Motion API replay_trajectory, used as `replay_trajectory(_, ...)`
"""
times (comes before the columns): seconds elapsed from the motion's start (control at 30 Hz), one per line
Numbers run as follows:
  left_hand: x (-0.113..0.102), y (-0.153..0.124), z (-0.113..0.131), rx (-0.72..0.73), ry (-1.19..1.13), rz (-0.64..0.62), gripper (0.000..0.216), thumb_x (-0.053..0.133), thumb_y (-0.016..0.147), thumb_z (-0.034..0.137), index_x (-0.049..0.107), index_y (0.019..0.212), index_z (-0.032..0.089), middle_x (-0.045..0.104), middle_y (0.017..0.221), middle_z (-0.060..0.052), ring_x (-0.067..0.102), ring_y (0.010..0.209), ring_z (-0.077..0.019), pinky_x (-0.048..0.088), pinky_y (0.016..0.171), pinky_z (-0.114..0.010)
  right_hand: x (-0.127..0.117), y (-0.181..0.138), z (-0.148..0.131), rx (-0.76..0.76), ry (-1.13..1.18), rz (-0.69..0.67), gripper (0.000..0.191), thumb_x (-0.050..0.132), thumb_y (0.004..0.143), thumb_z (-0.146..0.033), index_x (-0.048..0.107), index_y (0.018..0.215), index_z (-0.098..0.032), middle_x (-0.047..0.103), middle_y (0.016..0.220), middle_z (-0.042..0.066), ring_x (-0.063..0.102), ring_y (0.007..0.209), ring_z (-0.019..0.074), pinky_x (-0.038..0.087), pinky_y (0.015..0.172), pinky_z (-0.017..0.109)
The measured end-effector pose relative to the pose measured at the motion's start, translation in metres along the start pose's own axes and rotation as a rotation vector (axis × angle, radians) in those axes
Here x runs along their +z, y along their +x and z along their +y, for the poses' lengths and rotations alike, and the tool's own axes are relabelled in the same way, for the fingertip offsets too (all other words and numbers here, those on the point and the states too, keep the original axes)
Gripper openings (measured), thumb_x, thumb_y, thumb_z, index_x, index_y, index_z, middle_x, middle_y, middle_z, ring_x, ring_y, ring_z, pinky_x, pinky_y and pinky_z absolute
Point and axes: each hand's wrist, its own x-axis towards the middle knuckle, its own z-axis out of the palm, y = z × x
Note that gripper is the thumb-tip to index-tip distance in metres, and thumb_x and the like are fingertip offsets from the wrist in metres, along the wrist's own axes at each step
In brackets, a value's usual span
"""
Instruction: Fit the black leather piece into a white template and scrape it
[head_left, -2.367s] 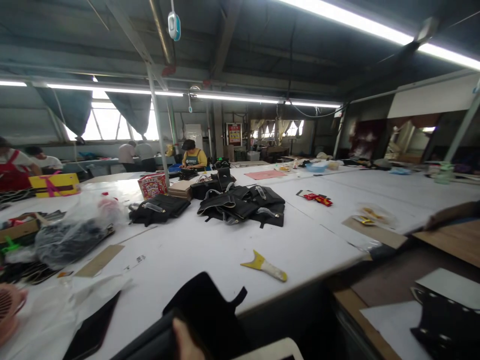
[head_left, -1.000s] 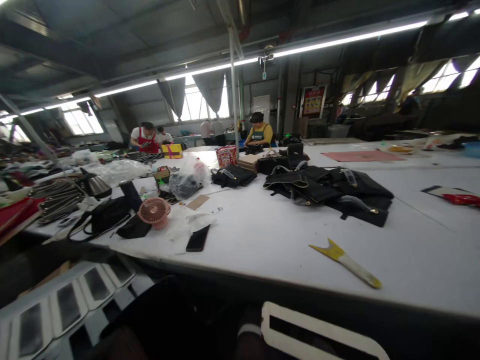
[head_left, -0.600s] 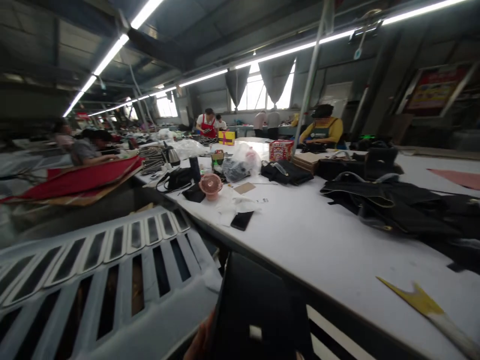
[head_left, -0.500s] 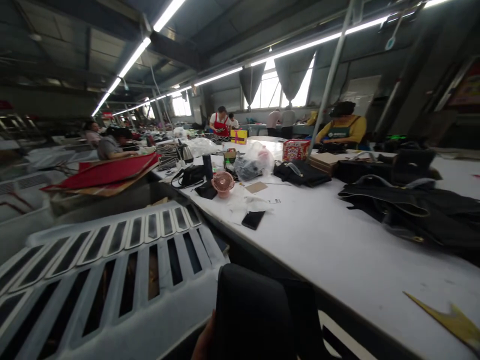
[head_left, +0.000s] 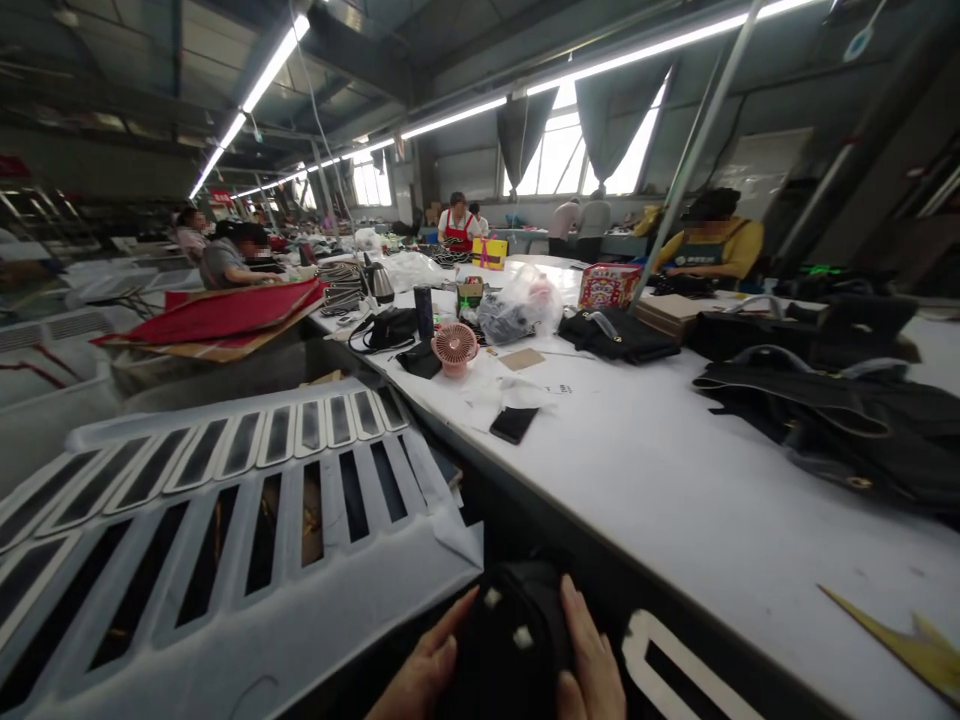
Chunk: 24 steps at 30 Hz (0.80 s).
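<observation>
A black bag (head_left: 499, 650), its end showing two small pale studs, is held upright low in front of me. My left hand (head_left: 429, 662) presses on its left side, with the thumb and fingers along the edge. From the right, my right hand (head_left: 591, 655) lies against the other side, fingers pointing up. The bag's lower part is cut off by the frame. Just right of my right hand is a white oblong frame-shaped piece (head_left: 690, 668) with a dark slot.
At left lies a pale sheet (head_left: 390, 590) with dark slots and a row of white-edged strips. The white table (head_left: 637, 480) on my right carries a phone (head_left: 514, 424), a pink fan (head_left: 454, 348), black bags (head_left: 810, 400) and a yellow pointed piece (head_left: 892, 640). Co-workers sit farther back.
The black bag has turned so its studded end shows. My right hand has come into view on its right side, and more of my left hand shows. The view has shifted slightly.
</observation>
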Motion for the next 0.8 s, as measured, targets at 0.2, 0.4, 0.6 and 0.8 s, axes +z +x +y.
replay_trajectory(0.2, 0.014, 0.026, 0.005, 0.175, 0.13, 0.218, 0.064, 0.064, 0.081, 0.057, 0.056, 0.135, 0.025, 0.052, 0.144, -0.005, 0.031, 0.143, -0.0293, 0.011, 0.122, -0.042, 0.022, 0.049, -0.036, 0.06, 0.181, -0.071, 0.077, 0.025, 0.091, -0.07, 0.048, 0.141, -0.015, 0.044, 0.148, 0.011, 0.036, 0.139, 0.0286, 0.024, 0.117, 0.052)
replay_trajectory(0.4, 0.005, 0.011, -0.001, 0.18, 0.386, 0.338, 0.057, 0.06, 0.086, 0.055, 0.055, 0.135, 0.028, 0.047, 0.148, -0.002, 0.026, 0.145, -0.0274, 0.015, 0.122, -0.042, 0.012, 0.017, -0.022, -0.01, 0.011, -0.074, 0.057, 0.038, 0.095, -0.057, 0.055, 0.136, -0.021, 0.054, 0.14, 0.006, 0.049, 0.13, 0.0256, 0.041, 0.11, 0.04)
replay_trajectory(0.6, 0.015, 0.011, -0.012, 0.332, 0.649, 0.434, 0.052, 0.061, 0.085, 0.054, 0.062, 0.128, 0.024, 0.049, 0.146, -0.006, 0.034, 0.141, -0.0297, 0.027, 0.119, -0.043, 0.026, -0.021, -0.012, -0.05, -0.085, 0.14, 0.07, 0.038, 0.093, -0.062, 0.045, 0.144, -0.014, 0.058, 0.135, 0.011, 0.059, 0.118, 0.0318, 0.057, 0.09, 0.038)
replay_trajectory(0.8, 0.036, 0.01, -0.015, 0.481, 0.839, 0.488, 0.041, 0.056, 0.09, 0.046, 0.065, 0.125, 0.025, 0.052, 0.144, -0.005, 0.043, 0.136, -0.0298, 0.034, 0.115, -0.043, 0.016, -0.016, -0.016, -0.025, -0.043, 0.117, 0.06, 0.034, 0.097, -0.055, 0.055, 0.135, -0.015, 0.067, 0.123, 0.01, 0.066, 0.109, 0.0272, 0.057, 0.087, 0.03)
